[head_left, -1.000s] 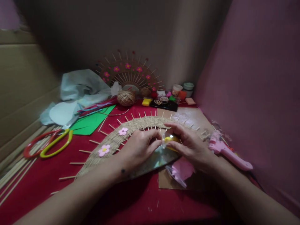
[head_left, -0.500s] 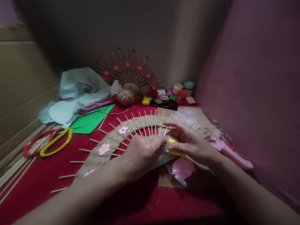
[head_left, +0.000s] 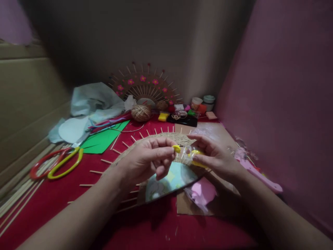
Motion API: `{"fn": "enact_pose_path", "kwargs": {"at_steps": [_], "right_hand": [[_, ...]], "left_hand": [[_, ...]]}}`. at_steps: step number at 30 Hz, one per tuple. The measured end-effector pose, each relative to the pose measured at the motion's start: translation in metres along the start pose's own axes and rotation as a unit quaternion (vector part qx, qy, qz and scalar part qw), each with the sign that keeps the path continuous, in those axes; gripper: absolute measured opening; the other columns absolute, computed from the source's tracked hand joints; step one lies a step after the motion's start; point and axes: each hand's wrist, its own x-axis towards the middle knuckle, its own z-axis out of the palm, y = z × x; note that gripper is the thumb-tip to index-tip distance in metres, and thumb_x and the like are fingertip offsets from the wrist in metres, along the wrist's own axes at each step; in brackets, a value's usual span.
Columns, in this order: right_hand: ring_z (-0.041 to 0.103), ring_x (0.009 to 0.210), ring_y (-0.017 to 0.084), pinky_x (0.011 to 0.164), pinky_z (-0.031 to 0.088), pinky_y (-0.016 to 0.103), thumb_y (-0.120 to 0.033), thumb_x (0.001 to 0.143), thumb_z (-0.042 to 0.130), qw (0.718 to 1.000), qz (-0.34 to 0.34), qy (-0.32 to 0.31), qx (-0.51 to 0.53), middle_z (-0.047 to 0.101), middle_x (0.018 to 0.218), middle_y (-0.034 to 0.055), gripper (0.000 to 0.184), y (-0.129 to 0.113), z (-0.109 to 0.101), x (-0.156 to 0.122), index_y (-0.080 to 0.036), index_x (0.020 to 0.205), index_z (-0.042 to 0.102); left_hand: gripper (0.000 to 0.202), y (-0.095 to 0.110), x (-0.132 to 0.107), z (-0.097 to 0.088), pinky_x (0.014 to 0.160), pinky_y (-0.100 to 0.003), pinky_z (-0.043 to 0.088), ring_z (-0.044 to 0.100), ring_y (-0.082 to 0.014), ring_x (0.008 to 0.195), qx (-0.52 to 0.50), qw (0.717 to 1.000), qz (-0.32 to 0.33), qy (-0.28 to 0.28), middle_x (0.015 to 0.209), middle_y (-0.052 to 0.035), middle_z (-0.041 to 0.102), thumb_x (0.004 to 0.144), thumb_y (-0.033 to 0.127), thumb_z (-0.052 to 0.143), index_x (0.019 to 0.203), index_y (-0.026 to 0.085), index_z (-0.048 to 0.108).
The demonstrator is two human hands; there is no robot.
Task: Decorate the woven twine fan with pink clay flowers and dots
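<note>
Between its thumb and forefinger, my left hand (head_left: 152, 156) pinches a small yellow piece of clay (head_left: 176, 148). My right hand (head_left: 215, 154) grips a clear plastic packet with a larger lump of yellow clay (head_left: 198, 158) inside. Below both hands lies a woven fan-shaped piece (head_left: 179, 138) with thin sticks radiating from its rim and a pale blue patterned half-round base (head_left: 170, 178). My left hand and forearm cover much of the weave, flowers included. A pink clay lump in plastic (head_left: 203, 192) rests on cardboard under my right hand.
At left are scissors (head_left: 56, 163), bundled sticks (head_left: 22, 189) and a green sheet (head_left: 102, 139). Behind stand a twine ball (head_left: 141, 113), a finished flowered fan (head_left: 142, 79), clay packs and a paper cup (head_left: 196, 103). A pink glue gun (head_left: 257, 172) lies at right, by the wall.
My left hand has drawn away leftward from the packet with a small bit of yellow clay. My right hand still holds the packet. The view has shifted slightly.
</note>
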Motion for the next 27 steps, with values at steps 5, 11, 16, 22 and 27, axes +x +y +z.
{"fn": "enact_pose_path", "kwargs": {"at_steps": [5, 11, 16, 22, 27], "right_hand": [[0.054, 0.071, 0.015, 0.063, 0.047, 0.03, -0.023, 0.077, 0.055, 0.985, -0.012, 0.066, -0.159, 0.055, 0.084, 0.0026, 0.04, 0.005, -0.006, 0.003, -0.019, 0.117, 0.051], [0.06, 0.085, 0.021, 0.074, 0.048, 0.036, -0.016, 0.078, 0.05, 0.917, -0.075, 0.124, -0.372, 0.063, 0.093, 0.0085, 0.038, 0.019, -0.017, 0.005, -0.018, 0.115, 0.053], [0.06, 0.09, 0.024, 0.078, 0.047, 0.039, -0.013, 0.077, 0.046, 0.862, -0.073, 0.123, -0.486, 0.064, 0.098, 0.0112, 0.041, 0.029, -0.022, 0.006, -0.017, 0.117, 0.052], [0.057, 0.09, 0.028, 0.079, 0.046, 0.044, -0.013, 0.073, 0.044, 0.856, -0.064, 0.088, -0.506, 0.061, 0.099, 0.0149, 0.044, 0.028, -0.021, 0.005, -0.012, 0.116, 0.053], [0.054, 0.1, 0.03, 0.086, 0.043, 0.047, -0.019, 0.072, 0.047, 0.86, -0.053, 0.051, -0.506, 0.055, 0.11, 0.0162, 0.053, 0.028, -0.025, 0.002, -0.011, 0.124, 0.046]], "left_hand": [[0.011, -0.006, 0.009, -0.006, 0.036, -0.015, 0.041, 0.057, -0.0079, 0.049, -0.007, 0.998, 0.036, 0.052, 0.068, -0.0029, 0.063, 0.077, 0.022, 0.064, 0.075, 0.012, 0.061], [0.011, 0.003, 0.005, 0.003, 0.041, -0.017, 0.047, 0.062, -0.0118, 0.057, 0.004, 0.995, 0.049, 0.092, 0.07, -0.0072, 0.067, 0.071, 0.01, 0.066, 0.063, 0.009, 0.058], [0.016, 0.021, -0.004, 0.003, 0.048, -0.017, 0.05, 0.06, -0.0088, 0.057, 0.024, 0.988, 0.089, 0.123, 0.069, -0.0019, 0.064, 0.072, 0.009, 0.066, 0.088, 0.014, 0.065], [0.007, 0.041, -0.013, -0.019, 0.038, -0.015, 0.041, 0.052, -0.0059, 0.044, 0.116, 0.97, 0.139, 0.163, 0.056, 0.0005, 0.057, 0.075, 0.019, 0.066, 0.077, 0.013, 0.067], [0.019, 0.048, -0.018, -0.048, 0.029, -0.017, 0.037, 0.051, -0.0076, 0.035, 0.166, 0.95, 0.178, 0.194, 0.054, 0.0002, 0.059, 0.077, 0.031, 0.063, 0.069, 0.014, 0.062]]}}
